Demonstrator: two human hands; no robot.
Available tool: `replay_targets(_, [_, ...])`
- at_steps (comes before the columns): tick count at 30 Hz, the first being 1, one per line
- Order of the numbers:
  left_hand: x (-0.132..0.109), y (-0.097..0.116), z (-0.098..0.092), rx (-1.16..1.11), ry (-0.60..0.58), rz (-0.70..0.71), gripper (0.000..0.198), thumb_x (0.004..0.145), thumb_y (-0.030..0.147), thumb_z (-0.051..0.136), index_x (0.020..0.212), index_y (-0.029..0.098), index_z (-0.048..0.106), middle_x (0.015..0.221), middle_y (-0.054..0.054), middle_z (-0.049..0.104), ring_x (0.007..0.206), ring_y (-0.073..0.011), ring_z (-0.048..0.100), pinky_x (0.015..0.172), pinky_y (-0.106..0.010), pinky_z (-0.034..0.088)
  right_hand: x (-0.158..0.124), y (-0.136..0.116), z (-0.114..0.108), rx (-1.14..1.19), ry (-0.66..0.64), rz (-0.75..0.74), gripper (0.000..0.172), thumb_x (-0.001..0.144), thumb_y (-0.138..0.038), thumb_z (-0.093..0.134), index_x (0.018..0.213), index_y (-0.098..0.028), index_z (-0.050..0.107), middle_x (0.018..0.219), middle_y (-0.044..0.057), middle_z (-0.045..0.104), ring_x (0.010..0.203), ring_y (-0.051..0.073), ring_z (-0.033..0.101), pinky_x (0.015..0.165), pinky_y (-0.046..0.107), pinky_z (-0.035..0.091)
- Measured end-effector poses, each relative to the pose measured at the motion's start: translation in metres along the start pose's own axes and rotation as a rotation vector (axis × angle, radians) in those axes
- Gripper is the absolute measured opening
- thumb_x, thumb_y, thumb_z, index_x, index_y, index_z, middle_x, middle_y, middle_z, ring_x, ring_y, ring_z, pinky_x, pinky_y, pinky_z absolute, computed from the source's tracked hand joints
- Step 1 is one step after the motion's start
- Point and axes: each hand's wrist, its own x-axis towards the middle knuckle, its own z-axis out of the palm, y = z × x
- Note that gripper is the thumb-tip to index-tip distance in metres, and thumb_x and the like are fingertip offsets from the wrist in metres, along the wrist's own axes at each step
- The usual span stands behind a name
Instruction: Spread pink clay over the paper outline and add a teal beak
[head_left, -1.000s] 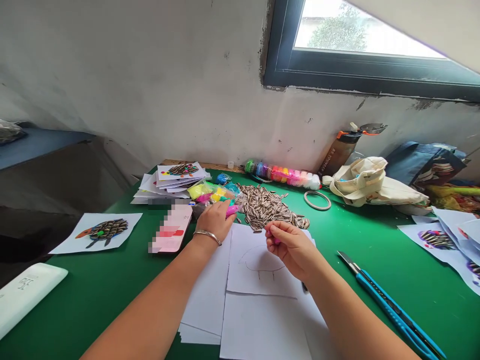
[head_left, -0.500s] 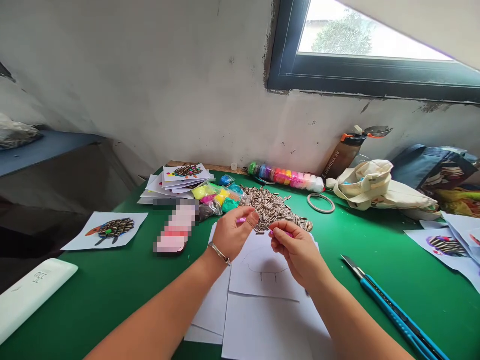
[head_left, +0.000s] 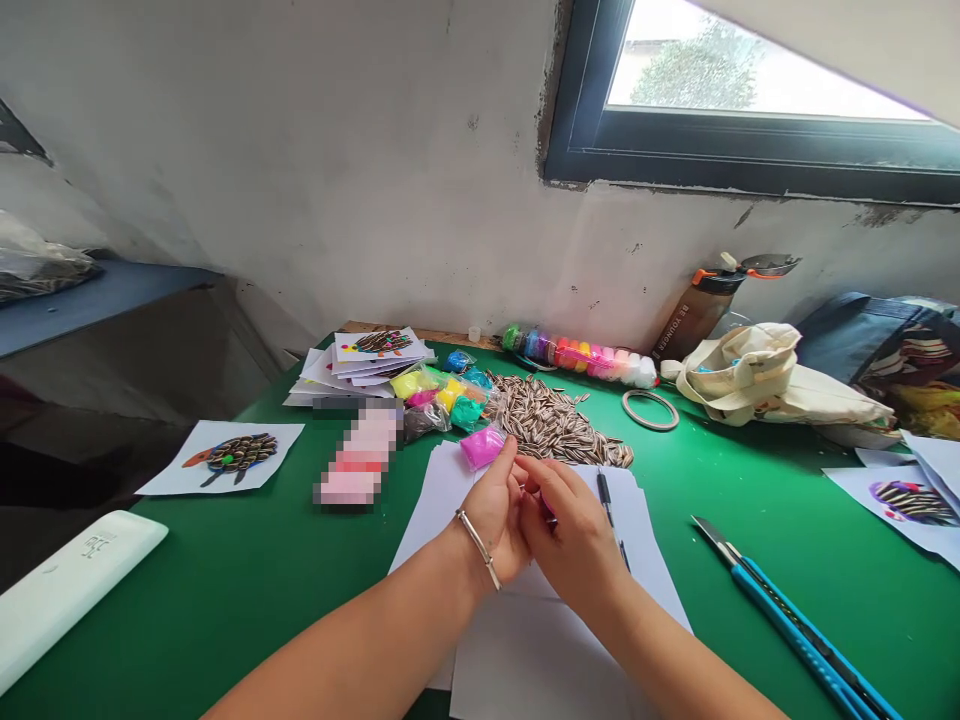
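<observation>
My left hand (head_left: 496, 515) is turned palm up with its thumb stretched out; its other fingers are partly behind my right hand. My right hand (head_left: 577, 530) reaches over it, fingers bent around a small bit of pink clay (head_left: 549, 512), mostly hidden between the hands. Just beyond my left fingertips lies a bag of pink clay (head_left: 480, 448), at the top edge of the white paper (head_left: 427, 500). A black pen (head_left: 604, 492) rests on the paper beside my right hand. The pencil drawing on the top sheet is covered by my hands.
Behind the paper is a pile of sunflower seeds (head_left: 551, 415), with bagged coloured clay (head_left: 450, 395) to its left. A blue utility knife (head_left: 787, 610), blade out, lies at right. A tape ring (head_left: 649, 410), a bottle (head_left: 694, 310) and a cloth bag (head_left: 757, 375) stand farther back.
The pink clay bag has left my left hand and lies by the paper's top edge. My hands, apart before, have come together, lower down. The view has shifted slightly.
</observation>
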Motion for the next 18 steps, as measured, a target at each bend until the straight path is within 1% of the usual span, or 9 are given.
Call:
replay_targets(2, [-0.002, 0.001, 0.000, -0.044, 0.008, -0.036, 0.054, 0.096, 0.059, 0.037, 0.084, 0.014, 0.065, 0.073, -0.006, 0.066, 0.089, -0.0213, 0.069, 0.082, -0.029, 0.053, 0.001, -0.006, -0.002, -0.060, -0.007, -0.067, 0.033, 0.093, -0.012, 0.044, 0.121, -0.019, 0.060, 0.101, 0.010, 0.065, 0.090, 0.020, 0.060, 0.075, 0.034, 0.050])
replay_targets(4, [-0.003, 0.001, 0.000, -0.087, -0.008, -0.062, 0.058, 0.095, 0.062, 0.036, 0.089, 0.012, 0.065, 0.083, -0.010, 0.070, 0.095, -0.0233, 0.069, 0.084, -0.030, 0.053, 0.001, -0.011, -0.005, -0.143, -0.008, -0.128, 0.030, 0.094, -0.015, 0.045, 0.119, -0.019, 0.061, 0.104, 0.010, 0.066, 0.092, 0.022, 0.059, 0.079, 0.038, 0.048])
replay_targets(6, [-0.002, 0.001, 0.000, -0.115, -0.040, -0.076, 0.061, 0.095, 0.063, 0.034, 0.093, 0.011, 0.065, 0.090, -0.012, 0.071, 0.099, -0.0250, 0.068, 0.087, -0.032, 0.053, 0.001, -0.015, -0.007, -0.231, 0.008, -0.179, 0.030, 0.094, -0.017, 0.046, 0.121, -0.019, 0.060, 0.112, 0.011, 0.066, 0.098, 0.025, 0.058, 0.084, 0.043, 0.045])
replay_targets(8, [-0.001, -0.001, -0.002, -0.128, -0.092, -0.076, 0.060, 0.095, 0.063, 0.035, 0.098, 0.011, 0.065, 0.094, -0.013, 0.071, 0.103, -0.0258, 0.067, 0.090, -0.033, 0.052, 0.000, -0.016, -0.007, -0.308, 0.029, -0.208, 0.035, 0.094, -0.018, 0.046, 0.127, -0.019, 0.057, 0.123, 0.013, 0.063, 0.108, 0.028, 0.056, 0.092, 0.048, 0.043])
replay_targets(10, [0.002, -0.004, -0.004, -0.136, -0.159, -0.056, 0.057, 0.095, 0.060, 0.037, 0.104, 0.011, 0.065, 0.098, -0.013, 0.071, 0.107, -0.0255, 0.066, 0.094, -0.033, 0.051, -0.002, -0.015, -0.006, -0.376, 0.046, -0.200, 0.043, 0.093, -0.018, 0.045, 0.135, -0.020, 0.052, 0.132, 0.013, 0.058, 0.121, 0.031, 0.050, 0.101, 0.052, 0.037])
replay_targets(12, [0.003, -0.007, -0.005, -0.143, -0.219, -0.035, 0.055, 0.095, 0.058, 0.038, 0.112, 0.013, 0.063, 0.103, -0.013, 0.071, 0.110, -0.0245, 0.065, 0.098, -0.032, 0.048, -0.003, -0.012, -0.004, -0.431, 0.045, -0.180, 0.049, 0.093, -0.017, 0.044, 0.141, -0.022, 0.045, 0.139, 0.013, 0.053, 0.133, 0.033, 0.041, 0.110, 0.057, 0.028])
replay_targets(15, [-0.001, -0.007, -0.005, -0.113, -0.259, -0.028, 0.055, 0.097, 0.056, 0.035, 0.121, 0.014, 0.060, 0.111, -0.012, 0.070, 0.117, -0.0241, 0.061, 0.103, -0.035, 0.045, -0.004, -0.010, -0.004, -0.465, 0.000, -0.176, 0.056, 0.094, -0.019, 0.042, 0.149, -0.021, 0.033, 0.148, 0.013, 0.044, 0.141, 0.034, 0.030, 0.114, 0.062, 0.018])
replay_targets(17, [-0.006, -0.007, -0.003, -0.043, -0.285, -0.028, 0.057, 0.097, 0.056, 0.032, 0.129, 0.016, 0.056, 0.120, -0.011, 0.067, 0.123, -0.0259, 0.056, 0.106, -0.040, 0.042, -0.004, -0.010, -0.006, -0.456, -0.030, -0.179, 0.061, 0.095, -0.020, 0.039, 0.154, -0.022, 0.024, 0.153, 0.012, 0.037, 0.144, 0.033, 0.025, 0.115, 0.063, 0.015])
replay_targets(18, [-0.008, -0.008, -0.002, 0.017, -0.282, -0.005, 0.059, 0.096, 0.058, 0.031, 0.132, 0.017, 0.054, 0.125, -0.011, 0.064, 0.127, -0.0273, 0.053, 0.107, -0.042, 0.040, -0.004, -0.012, -0.006, -0.447, -0.041, -0.179, 0.061, 0.096, -0.022, 0.037, 0.155, -0.023, 0.019, 0.155, 0.012, 0.034, 0.145, 0.033, 0.022, 0.115, 0.063, 0.013])
